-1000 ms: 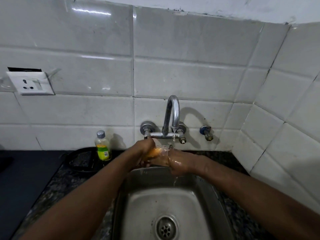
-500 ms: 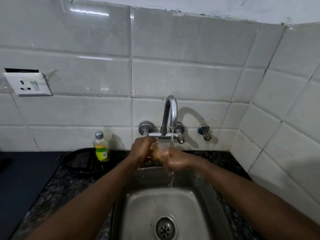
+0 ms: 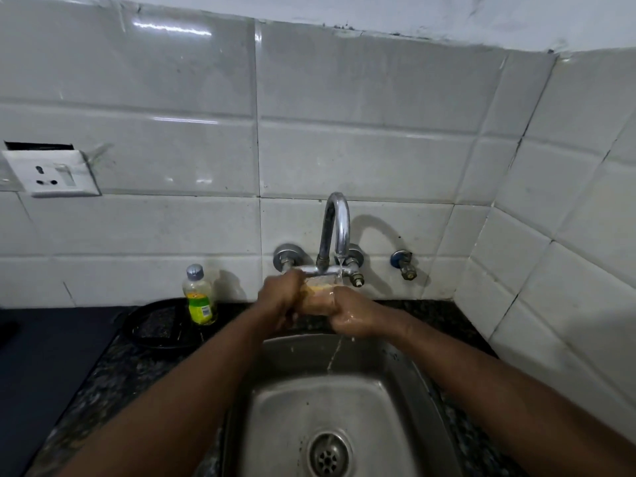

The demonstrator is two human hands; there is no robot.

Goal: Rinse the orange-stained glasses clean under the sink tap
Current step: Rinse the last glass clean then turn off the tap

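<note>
A clear glass (image 3: 318, 290) with orange residue inside is held between both hands, right under the chrome tap (image 3: 335, 228). My left hand (image 3: 280, 299) wraps its left side and my right hand (image 3: 349, 311) grips its right side and base. A thin stream of water falls from the spout onto the glass rim and my wet right hand. Water drips down into the steel sink (image 3: 347, 401). Most of the glass is hidden by my fingers.
A small dish-soap bottle (image 3: 199, 297) stands left of the tap beside a black round dish (image 3: 156, 327) on the dark counter. A second valve (image 3: 404, 265) sticks out of the tiled wall on the right. A wall socket (image 3: 51, 173) is far left.
Both hands with the glass have risen slightly towards the spout. The glass has turned in my grip, and my fingers now cover more of it.
</note>
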